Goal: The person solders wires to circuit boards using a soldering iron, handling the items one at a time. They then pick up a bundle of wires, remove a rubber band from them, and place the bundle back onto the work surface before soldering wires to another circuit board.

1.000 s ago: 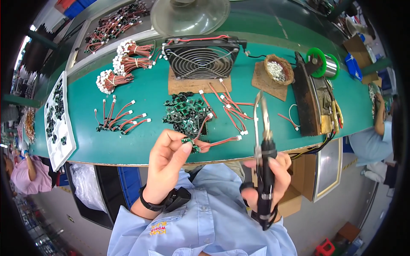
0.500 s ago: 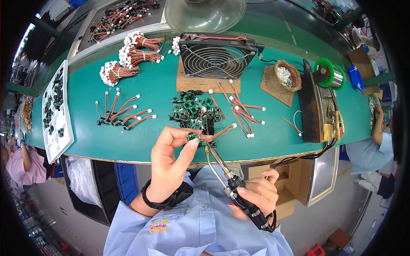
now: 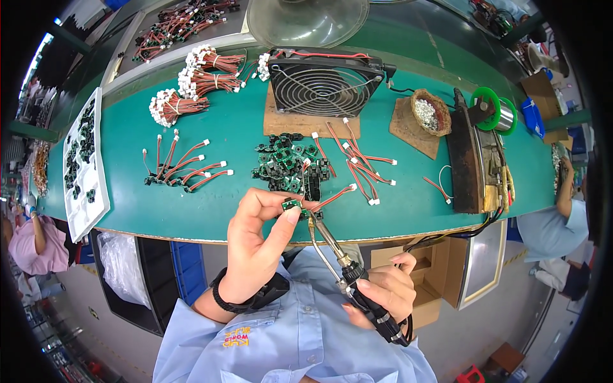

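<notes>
Between thumb and fingers, my left hand point(image 3: 258, 239) pinches a small green circuit board point(image 3: 292, 205) at the bench's near edge. My right hand point(image 3: 386, 290) grips the black handle of a soldering iron point(image 3: 352, 273), which has a thin metal tube running alongside its shaft. The iron's tip is at the right side of the board, by the end of a red-and-black wire lead point(image 3: 333, 198) with a white connector. Whether tip and board touch is too small to tell. Just beyond lies a pile of green and black circuit boards point(image 3: 284, 163).
A black fan point(image 3: 322, 90) stands behind the pile. Loose wire leads point(image 3: 364, 167) lie right of it, wired boards point(image 3: 175, 175) left, bundled leads point(image 3: 175, 108) farther back. Rightward are a bowl of pellets point(image 3: 429, 115), a solder spool point(image 3: 504, 117) and a white tray point(image 3: 92, 185) far left.
Both hands keep their grips. The board, the wire lead and the iron's tip have shifted very slightly to the right.
</notes>
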Tool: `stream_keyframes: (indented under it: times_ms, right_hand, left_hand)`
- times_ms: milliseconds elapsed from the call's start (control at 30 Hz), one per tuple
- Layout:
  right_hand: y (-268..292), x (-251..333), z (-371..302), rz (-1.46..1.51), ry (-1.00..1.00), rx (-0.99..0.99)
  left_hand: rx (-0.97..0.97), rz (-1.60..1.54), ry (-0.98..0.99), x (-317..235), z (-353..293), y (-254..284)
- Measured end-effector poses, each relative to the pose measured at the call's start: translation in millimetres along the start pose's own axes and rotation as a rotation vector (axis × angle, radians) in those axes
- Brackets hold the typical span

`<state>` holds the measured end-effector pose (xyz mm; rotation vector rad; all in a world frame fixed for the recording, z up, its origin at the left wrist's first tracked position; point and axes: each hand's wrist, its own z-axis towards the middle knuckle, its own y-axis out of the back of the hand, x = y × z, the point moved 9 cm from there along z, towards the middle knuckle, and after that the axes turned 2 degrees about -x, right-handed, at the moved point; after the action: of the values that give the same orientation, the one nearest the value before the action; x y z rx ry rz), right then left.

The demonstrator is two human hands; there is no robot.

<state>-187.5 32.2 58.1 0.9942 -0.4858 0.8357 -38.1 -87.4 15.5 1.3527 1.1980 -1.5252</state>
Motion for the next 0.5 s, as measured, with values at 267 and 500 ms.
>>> stream_keyframes:
  times_ms: [267,500]
  right_hand:
    - [0.1,-1.6,-3.9,0.02,0.017,-0.023]
    - [0.6,-0.5,-7.2,0.005,0.0,-0.005]
  left_hand:
    - [-0.002,0.008,0.008,1.2,-2.7,-0.6]
    - [0.003,-0.004,0.013,-0.5,-3.0,-4.6]
